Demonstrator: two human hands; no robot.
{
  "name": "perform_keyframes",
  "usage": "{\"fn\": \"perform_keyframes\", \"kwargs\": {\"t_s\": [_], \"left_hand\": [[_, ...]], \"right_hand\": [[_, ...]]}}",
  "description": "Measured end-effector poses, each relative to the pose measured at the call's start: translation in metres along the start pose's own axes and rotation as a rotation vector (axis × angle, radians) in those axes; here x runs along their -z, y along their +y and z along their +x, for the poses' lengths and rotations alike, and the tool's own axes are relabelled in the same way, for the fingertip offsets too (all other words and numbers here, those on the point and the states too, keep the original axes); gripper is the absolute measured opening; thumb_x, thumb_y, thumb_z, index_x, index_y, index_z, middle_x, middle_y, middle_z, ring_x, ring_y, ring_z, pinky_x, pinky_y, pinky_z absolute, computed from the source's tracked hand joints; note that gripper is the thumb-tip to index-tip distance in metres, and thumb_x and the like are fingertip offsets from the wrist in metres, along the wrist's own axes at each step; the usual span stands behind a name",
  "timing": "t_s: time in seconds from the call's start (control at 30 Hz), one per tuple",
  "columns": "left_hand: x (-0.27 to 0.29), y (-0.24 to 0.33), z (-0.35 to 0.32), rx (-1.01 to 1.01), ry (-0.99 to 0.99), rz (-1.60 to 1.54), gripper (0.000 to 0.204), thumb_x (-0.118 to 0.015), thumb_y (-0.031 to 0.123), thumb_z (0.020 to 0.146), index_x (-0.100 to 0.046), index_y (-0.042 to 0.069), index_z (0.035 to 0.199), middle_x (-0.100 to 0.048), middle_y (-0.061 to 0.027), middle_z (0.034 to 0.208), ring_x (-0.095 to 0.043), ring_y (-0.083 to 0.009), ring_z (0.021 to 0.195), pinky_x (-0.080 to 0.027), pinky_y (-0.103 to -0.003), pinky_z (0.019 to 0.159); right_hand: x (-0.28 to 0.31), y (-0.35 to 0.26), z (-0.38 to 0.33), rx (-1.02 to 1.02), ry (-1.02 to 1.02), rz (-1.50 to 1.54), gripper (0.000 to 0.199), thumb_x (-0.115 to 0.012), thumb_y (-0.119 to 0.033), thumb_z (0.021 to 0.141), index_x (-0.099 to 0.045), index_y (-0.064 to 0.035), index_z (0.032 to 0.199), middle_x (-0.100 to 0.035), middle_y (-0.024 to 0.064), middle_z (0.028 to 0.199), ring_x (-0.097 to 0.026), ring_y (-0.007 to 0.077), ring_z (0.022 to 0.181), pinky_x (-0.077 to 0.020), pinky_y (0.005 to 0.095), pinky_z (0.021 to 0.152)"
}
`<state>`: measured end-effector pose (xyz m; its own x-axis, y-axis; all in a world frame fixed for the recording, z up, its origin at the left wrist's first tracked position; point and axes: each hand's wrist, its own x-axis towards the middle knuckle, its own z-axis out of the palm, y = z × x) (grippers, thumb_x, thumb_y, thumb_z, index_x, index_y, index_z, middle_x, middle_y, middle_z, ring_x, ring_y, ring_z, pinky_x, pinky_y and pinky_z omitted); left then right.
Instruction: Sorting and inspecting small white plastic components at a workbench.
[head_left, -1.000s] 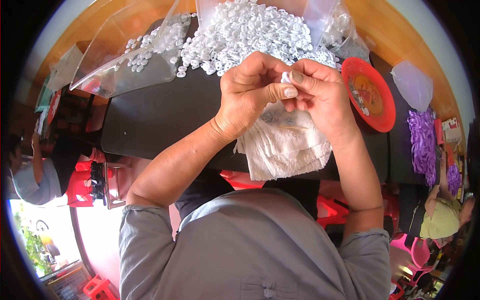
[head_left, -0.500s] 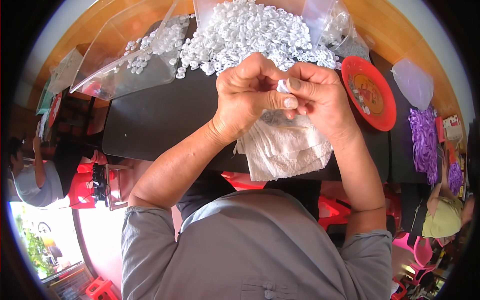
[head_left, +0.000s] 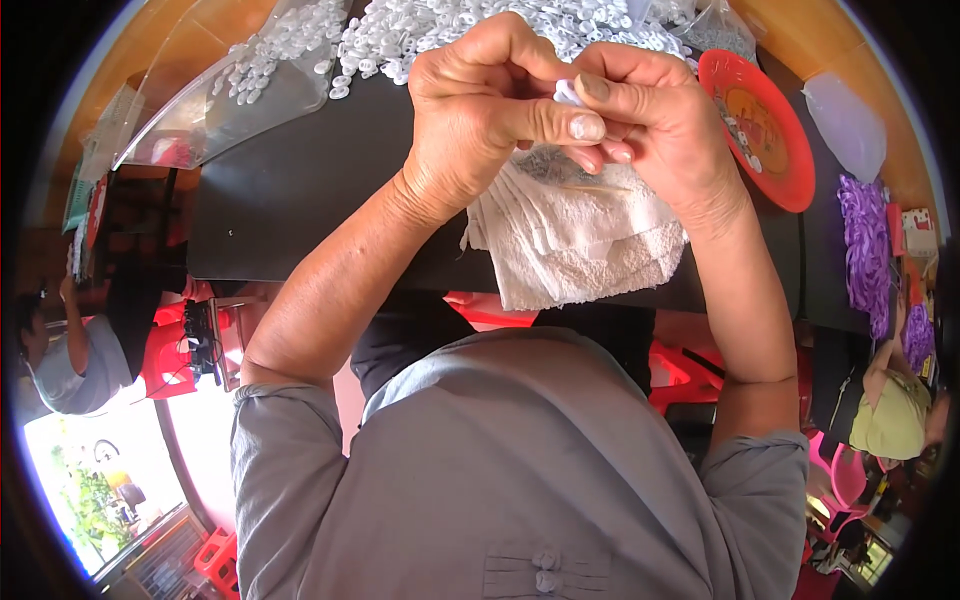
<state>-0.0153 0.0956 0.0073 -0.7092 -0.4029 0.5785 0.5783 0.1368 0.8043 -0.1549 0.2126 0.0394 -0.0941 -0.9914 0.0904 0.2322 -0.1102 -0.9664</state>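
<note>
A small white plastic piece [head_left: 567, 93] is pinched between my two hands above the table. My left hand [head_left: 480, 105] has its thumb and curled fingers closed at the piece's left side. My right hand [head_left: 665, 115] grips it from the right, thumb on top, with the lower fingers curled beneath. Fingers hide most of the piece. Under the hands lies a folded, cream-coloured towel [head_left: 585, 245] over the near table edge, with a grey patch of something on its upper part. Beyond my hands spreads a heap of small white oval plastic pieces [head_left: 400, 40].
A clear plastic bin [head_left: 215, 130] lies at the left with more white pieces in it. On the right are a red plate [head_left: 790, 160] holding a few small pieces, a clear bag [head_left: 848, 125] and purple ribbon strips [head_left: 866, 250]. Other people sit at both sides of the dark table [head_left: 290, 210].
The view has tilted, so the table, heap and hands sit higher in the picture. Both hands keep the same hold on the white piece.
</note>
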Motion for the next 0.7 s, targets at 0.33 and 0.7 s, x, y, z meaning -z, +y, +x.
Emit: {"fn": "perform_keyframes", "kwargs": {"t_s": [0.33,0.7], "left_hand": [[-0.013,0.005,0.005,0.110,0.202,-0.023,0.020,-0.080,0.001,0.074,-0.062,0.002,0.084,-0.063,-0.0013,0.071,-0.057,-0.0040,0.060,-0.041,-0.017,0.046],[-0.004,0.006,0.007,0.381,0.242,0.065,0.014,-0.062,0.012,0.091,-0.064,-0.002,0.090,-0.063,-0.0060,0.071,-0.054,-0.0086,0.055,-0.041,-0.022,0.047]], "right_hand": [[-0.008,-0.005,0.002,0.051,0.192,-0.172,0.020,-0.063,-0.019,0.091,-0.064,-0.0003,0.083,-0.059,0.0019,0.065,-0.054,0.0063,0.052,-0.0335,0.0160,0.045],[-0.011,0.007,0.005,0.203,0.435,-0.472,0.015,-0.061,-0.015,0.091,-0.063,-0.0014,0.085,-0.053,-0.0026,0.066,-0.050,0.0057,0.060,-0.0341,0.0198,0.055]]}}
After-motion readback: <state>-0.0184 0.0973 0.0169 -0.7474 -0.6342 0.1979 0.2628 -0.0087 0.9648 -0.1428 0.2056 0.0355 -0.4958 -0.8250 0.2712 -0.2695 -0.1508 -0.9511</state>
